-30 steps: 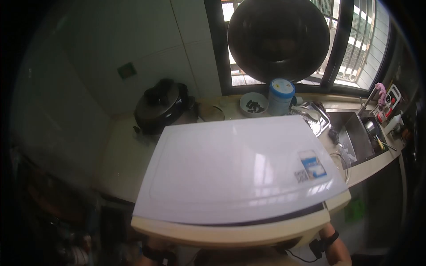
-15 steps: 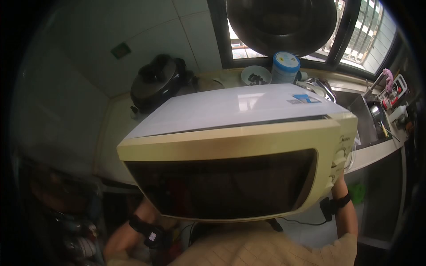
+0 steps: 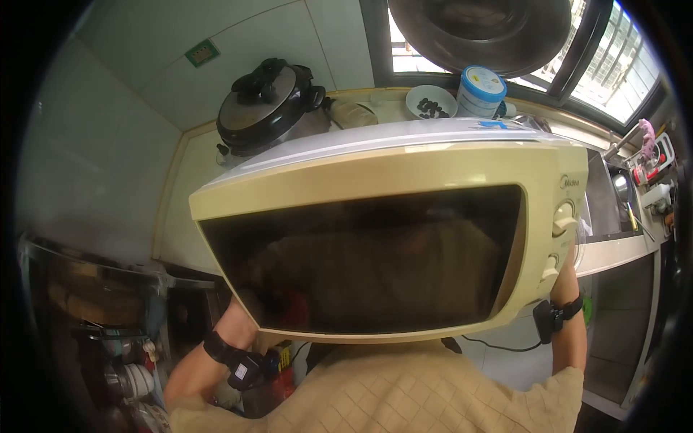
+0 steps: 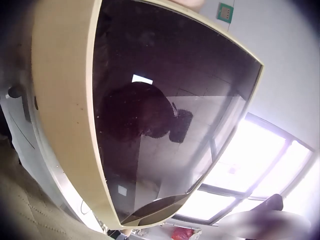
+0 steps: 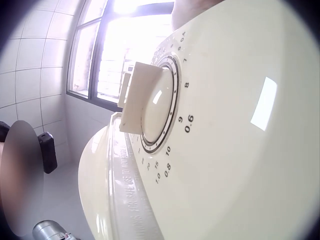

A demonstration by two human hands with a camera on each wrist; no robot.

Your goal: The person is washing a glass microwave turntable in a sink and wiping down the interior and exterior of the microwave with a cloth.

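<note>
A cream microwave oven (image 3: 375, 162) with a dark glass door (image 3: 361, 260) fills the middle of the head view, held up in front of the person's chest. Its door side faces the person and its white top (image 3: 404, 133) shows as a narrow strip. My left hand (image 4: 192, 4) holds the left side; only a bit of it shows at the top of the left wrist view. On the opposite side my right hand (image 5: 192, 10) holds the oven near the dial (image 5: 159, 102), its fingers hidden behind the casing. Most of both hands is hidden by the oven.
Behind the oven, a counter carries a lidded electric pot (image 3: 263, 108), a white bowl (image 3: 431, 102) of dark pieces and a blue-lidded tub (image 3: 481, 92). A wok (image 3: 484, 29) stands before the window. The sink (image 3: 606, 198) lies to the right, a cluttered rack (image 3: 94, 317) to the left.
The oven has tipped relative to the head view: mostly its top showed earlier, now mostly its door. More of both forearms shows, and the counter things sit higher in view.
</note>
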